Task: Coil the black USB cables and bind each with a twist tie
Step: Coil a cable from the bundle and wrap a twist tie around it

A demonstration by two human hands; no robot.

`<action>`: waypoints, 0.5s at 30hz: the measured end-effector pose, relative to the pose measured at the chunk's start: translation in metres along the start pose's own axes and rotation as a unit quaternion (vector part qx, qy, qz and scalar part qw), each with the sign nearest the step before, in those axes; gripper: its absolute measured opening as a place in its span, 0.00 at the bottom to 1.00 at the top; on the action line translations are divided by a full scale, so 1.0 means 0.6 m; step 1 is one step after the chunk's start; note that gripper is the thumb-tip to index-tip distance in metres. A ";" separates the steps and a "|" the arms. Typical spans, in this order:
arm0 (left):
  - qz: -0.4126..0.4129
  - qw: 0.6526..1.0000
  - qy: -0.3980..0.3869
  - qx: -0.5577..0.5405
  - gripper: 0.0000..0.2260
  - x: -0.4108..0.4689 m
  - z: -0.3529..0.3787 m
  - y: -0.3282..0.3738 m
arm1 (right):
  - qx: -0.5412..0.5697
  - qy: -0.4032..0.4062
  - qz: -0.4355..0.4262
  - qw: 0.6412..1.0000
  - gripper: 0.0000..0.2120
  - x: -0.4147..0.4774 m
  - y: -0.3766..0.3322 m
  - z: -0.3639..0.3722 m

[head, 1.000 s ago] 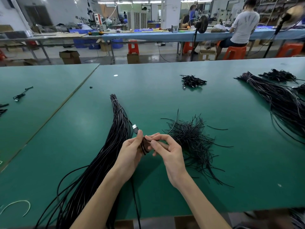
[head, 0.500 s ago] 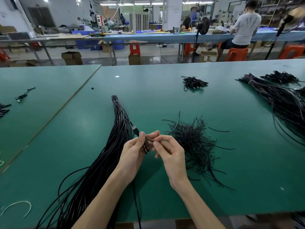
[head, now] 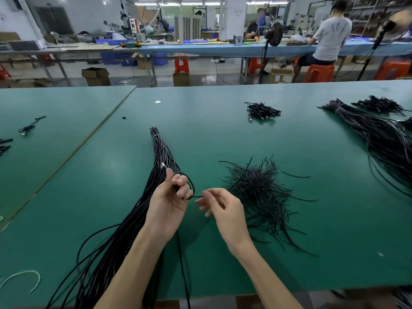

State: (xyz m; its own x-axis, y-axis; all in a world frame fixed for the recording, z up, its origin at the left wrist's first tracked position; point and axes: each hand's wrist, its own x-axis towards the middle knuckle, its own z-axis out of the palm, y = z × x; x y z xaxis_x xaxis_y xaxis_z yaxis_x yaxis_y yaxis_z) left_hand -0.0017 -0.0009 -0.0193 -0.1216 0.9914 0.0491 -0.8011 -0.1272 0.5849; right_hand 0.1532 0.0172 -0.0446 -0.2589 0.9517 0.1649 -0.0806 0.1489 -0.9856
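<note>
— Entry one: coiled cable (head: pixel 193 186)?
— We log it inside our left hand (head: pixel 169 206), fingers (head: pixel 181 181) curled tight round it; its plug (head: pixel 163 166) stands above the thumb.
— Right hand (head: pixel 225 208)?
— Fingertips (head: pixel 206 193) pinched together on a black strand (head: pixel 197 196) leading from the coil, just right of the left fingers.
— Stock on the table (head: pixel 223 134)?
— Twist ties (head: pixel 256 188) heaped right of our right fingers; cable bundle (head: pixel 160 152) left of and beyond our left fingers.

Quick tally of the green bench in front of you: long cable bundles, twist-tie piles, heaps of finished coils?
Long cable bundles: 2, one centre, one right
Twist-tie piles: 1
Heaps of coiled cables: 2; a possible third is cut off at the right edge
Total: 5
</note>
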 end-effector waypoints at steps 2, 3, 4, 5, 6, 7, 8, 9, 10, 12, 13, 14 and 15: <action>-0.020 1.000 -0.012 0.005 0.18 -0.002 -0.001 0.002 | 0.010 0.009 0.002 1.000 0.09 0.001 0.002 -0.002; -0.033 0.999 -0.020 0.019 0.18 -0.004 0.000 0.001 | 0.006 0.013 0.001 1.000 0.09 0.001 0.002 -0.002; -0.043 0.998 -0.027 0.046 0.19 -0.005 0.001 0.000 | 0.000 0.015 0.000 1.000 0.08 0.001 0.002 -0.002; -0.048 0.994 -0.033 0.092 0.20 -0.006 0.003 -0.001 | -0.003 0.019 -0.001 1.000 0.06 0.002 0.002 -0.002; -0.045 0.986 -0.037 0.158 0.20 -0.007 0.005 -0.003 | -0.001 0.024 0.001 1.000 0.05 0.002 0.003 -0.002; -0.038 0.970 -0.045 0.236 0.20 -0.008 0.008 -0.006 | -0.002 0.034 0.003 0.999 0.05 0.003 0.003 -0.002; -0.030 0.945 -0.055 0.320 0.21 -0.009 0.011 -0.012 | -0.007 0.048 0.004 0.999 0.07 0.003 0.003 -0.003; -0.022 0.915 -0.065 0.398 0.22 -0.010 0.013 -0.019 | -0.015 0.061 0.003 0.998 0.09 0.004 0.003 -0.003; -0.016 0.885 -0.071 0.461 0.23 -0.011 0.014 -0.028 | -0.018 0.071 -0.002 0.997 0.12 0.005 0.002 -0.003; -0.005 0.844 -0.068 0.532 0.23 -0.012 0.009 -0.040 | -0.013 0.068 -0.024 0.997 0.17 0.003 -0.002 0.000; 0.004 0.834 -0.063 0.548 0.23 -0.012 0.006 -0.041 | -0.014 0.063 -0.040 0.997 0.21 0.002 -0.005 0.001; 0.016 0.826 -0.057 0.560 0.22 -0.011 0.003 -0.040 | -0.016 0.059 -0.055 0.997 0.24 0.001 -0.008 0.002; 0.031 0.816 -0.050 0.575 0.21 -0.010 0.000 -0.039 | -0.015 0.058 -0.067 0.996 0.27 0.000 -0.010 0.003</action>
State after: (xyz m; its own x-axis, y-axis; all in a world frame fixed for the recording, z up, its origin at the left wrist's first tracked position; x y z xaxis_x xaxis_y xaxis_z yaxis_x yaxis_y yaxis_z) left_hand 0.0177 -0.0040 -0.0331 -0.0457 0.9892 0.1393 0.2908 -0.1202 0.9492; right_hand 0.1521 0.0159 -0.0383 -0.1355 0.9468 0.2920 -0.0779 0.2837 -0.9558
